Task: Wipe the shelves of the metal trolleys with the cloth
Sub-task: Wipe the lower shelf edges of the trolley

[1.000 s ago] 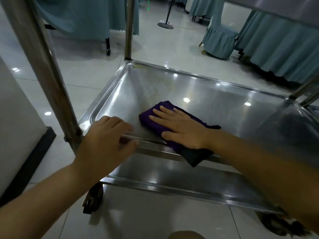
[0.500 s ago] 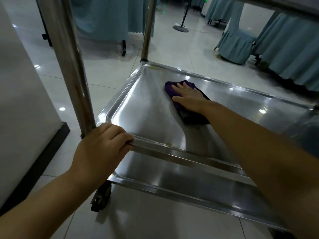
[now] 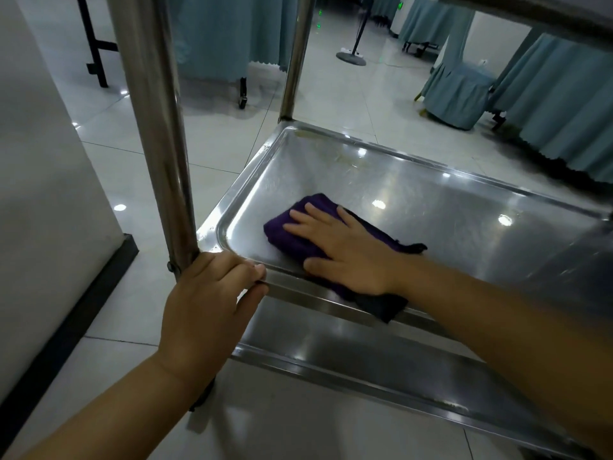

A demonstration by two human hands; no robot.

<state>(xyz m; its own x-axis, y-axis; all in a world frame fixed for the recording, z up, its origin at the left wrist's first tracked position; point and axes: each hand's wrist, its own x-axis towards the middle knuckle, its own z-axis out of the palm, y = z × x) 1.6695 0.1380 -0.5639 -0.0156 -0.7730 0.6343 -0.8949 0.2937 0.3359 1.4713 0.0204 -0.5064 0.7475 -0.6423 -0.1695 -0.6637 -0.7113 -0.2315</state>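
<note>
At seven o'clock, the left hand [image 3: 212, 303] grips the front rim of the shelf [image 3: 431, 207] beside the post [image 3: 156, 144]. Past it, the right hand [image 3: 345, 250] lies flat, fingers spread, on the purple cloth [image 3: 285, 232], whose dark end seems to hang over the rim.

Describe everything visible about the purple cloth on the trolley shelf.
The dark purple cloth looks like soft, thick fabric, folded into a bunched pad. It lies flat on the middle stainless steel shelf near its front left corner, and its near end, which looks almost black, drapes over the shelf's front rim. The right hand presses on it, palm down and fingers spread, covering its middle. The left hand does not touch it and holds the shelf rim beside the upright post.
</note>
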